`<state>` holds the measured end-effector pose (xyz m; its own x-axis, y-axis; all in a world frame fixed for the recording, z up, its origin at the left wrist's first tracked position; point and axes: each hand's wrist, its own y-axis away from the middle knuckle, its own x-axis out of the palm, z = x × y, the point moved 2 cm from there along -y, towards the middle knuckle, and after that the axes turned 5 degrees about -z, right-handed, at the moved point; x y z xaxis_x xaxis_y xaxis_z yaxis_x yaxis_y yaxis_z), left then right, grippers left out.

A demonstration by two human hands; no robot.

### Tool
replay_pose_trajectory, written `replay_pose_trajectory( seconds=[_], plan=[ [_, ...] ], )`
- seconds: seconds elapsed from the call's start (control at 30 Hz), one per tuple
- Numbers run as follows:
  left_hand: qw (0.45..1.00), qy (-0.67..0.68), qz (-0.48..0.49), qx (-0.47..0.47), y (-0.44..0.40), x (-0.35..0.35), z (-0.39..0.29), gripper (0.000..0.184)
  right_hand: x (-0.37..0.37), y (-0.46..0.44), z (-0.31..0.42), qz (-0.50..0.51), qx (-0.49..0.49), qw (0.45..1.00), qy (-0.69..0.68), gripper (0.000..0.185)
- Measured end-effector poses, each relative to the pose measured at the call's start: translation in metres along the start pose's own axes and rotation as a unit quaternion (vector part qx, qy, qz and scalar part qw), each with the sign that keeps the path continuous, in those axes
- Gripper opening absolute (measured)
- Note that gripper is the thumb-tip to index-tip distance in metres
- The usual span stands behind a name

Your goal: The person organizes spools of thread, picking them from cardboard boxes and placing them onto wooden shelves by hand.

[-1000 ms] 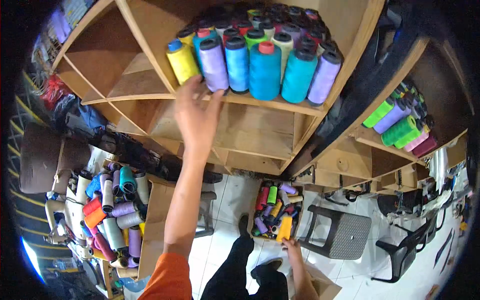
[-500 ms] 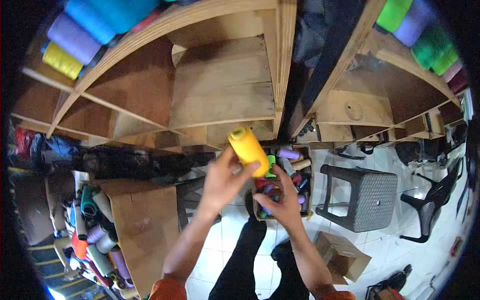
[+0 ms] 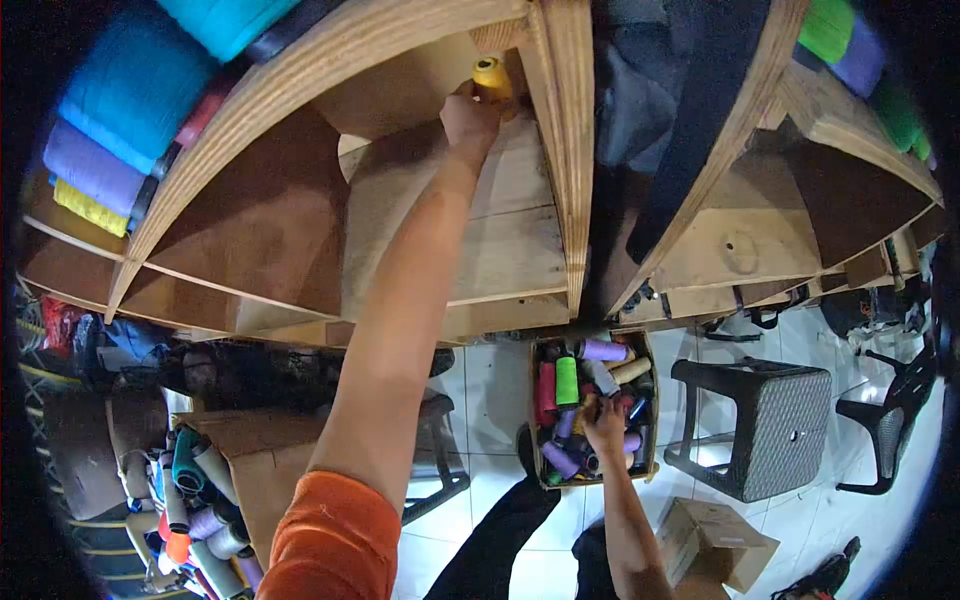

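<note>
Evidently, the left hand (image 3: 470, 122) grips the yellow thread cone (image 3: 491, 80) upright at upper centre, apparently for shelf placement; the right hand (image 3: 606, 432) reaches into the thread box (image 3: 652, 455), its grip indeterminable.

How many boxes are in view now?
3: the centre box, the right hand at its thread spools; the open box at lower right, below the stool; the large box at lower left, also holding spools. Others may be hidden.
</note>
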<state>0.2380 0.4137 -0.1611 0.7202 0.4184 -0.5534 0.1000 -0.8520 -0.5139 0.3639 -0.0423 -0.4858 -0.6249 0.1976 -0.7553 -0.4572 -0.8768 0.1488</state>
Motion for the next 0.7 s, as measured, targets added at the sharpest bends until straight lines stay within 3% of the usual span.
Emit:
replay_pose_trajectory(
  seconds=[0.1,0.23,0.33,0.4,0.43,0.47,0.5,0.53,0.57,0.67,0.7],
  plan=[
    [0.996,0.089,0.001,0.025,-0.002,0.012,0.0,0.036,-0.01,0.006,0.014,-0.025,0.048,0.998,-0.011,0.055],
    [1.0,0.011,-0.016,0.005,-0.006,0.03,0.0,0.038,-0.012,0.01,0.023,0.035,0.074,0.997,-0.005,0.061],
    [1.0,-0.003,-0.01,-0.021,-0.004,0.029,0.0,0.04,-0.011,0.018,0.042,-0.002,0.144,0.99,0.007,0.059],
    [0.999,-0.015,0.017,-0.026,0.002,0.032,0.003,0.041,0.017,0.016,0.014,0.019,0.157,0.987,-0.005,0.081],
    [0.999,-0.028,0.029,-0.019,0.005,0.036,0.007,0.041,0.014,0.02,0.011,-0.009,0.1,0.995,-0.015,0.081],
    [0.997,-0.057,0.042,0.007,0.0,0.041,0.019,0.042,-0.007,0.014,0.027,0.02,0.139,0.988,-0.07,0.078],
    [0.988,-0.063,0.134,0.034,-0.005,0.035,0.029,0.041,0.009,0.017,0.007,0.014,0.169,0.975,-0.144,0.072],
    [0.983,-0.079,0.15,0.078,-0.003,0.025,0.026,0.041,0.027,0.02,-0.014,0.005,0.198,0.956,-0.216,0.067],
    [0.975,-0.094,0.163,0.121,0.001,0.015,0.022,0.041,-0.015,0.016,0.016,0.024,0.191,0.967,-0.164,0.06],
    [0.983,-0.073,-0.065,0.155,0.056,-0.022,0.01,0.035,-0.043,0.024,0.023,0.071,0.224,0.883,-0.406,0.045],
    [0.99,0.039,-0.059,0.124,0.092,-0.048,-0.012,0.03,-0.053,0.03,0.032,0.066,0.255,0.802,-0.537,0.043]
  ],
)
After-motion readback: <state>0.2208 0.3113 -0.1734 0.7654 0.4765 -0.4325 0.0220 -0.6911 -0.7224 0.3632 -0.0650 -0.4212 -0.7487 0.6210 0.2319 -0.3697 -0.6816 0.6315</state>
